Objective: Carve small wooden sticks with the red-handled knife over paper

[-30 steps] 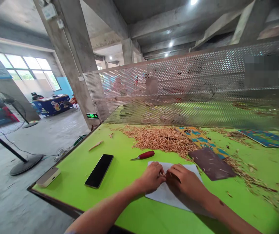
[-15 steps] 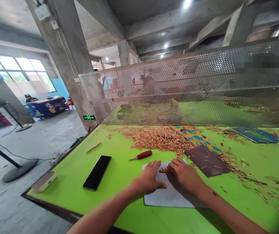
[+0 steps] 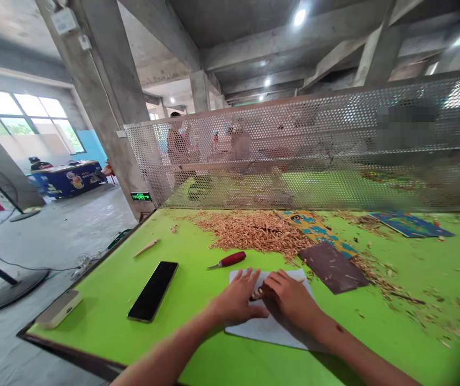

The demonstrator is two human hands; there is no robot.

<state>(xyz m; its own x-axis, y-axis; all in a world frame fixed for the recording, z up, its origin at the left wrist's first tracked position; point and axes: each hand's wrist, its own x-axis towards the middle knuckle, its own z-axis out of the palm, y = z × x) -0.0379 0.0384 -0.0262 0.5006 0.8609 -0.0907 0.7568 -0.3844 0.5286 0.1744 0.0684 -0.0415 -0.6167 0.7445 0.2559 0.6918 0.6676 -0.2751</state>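
Observation:
A white sheet lies on the green table under both of my hands. My left hand rests on its left part, fingers stretched out and thumb apart. My right hand is curled over a slim carved wooden stick, pressing it to the sheet. One end of the stick shows between my hands, close to the left fingers; a pale tip pokes out beyond the right knuckles. The middle of it is hidden. Just beyond the sheet lies a carving knife with a red handle, blade pointing left.
A black phone and a pale phone lie at left, near a small carved stick. Wood shavings are heaped before a perforated metal screen. A brown sheet and a blue patterned board lie at right.
The view has shifted slightly to the right. My right hand has come nearer to my left, its fingers curling further over the stick. The sheet has turned slightly.

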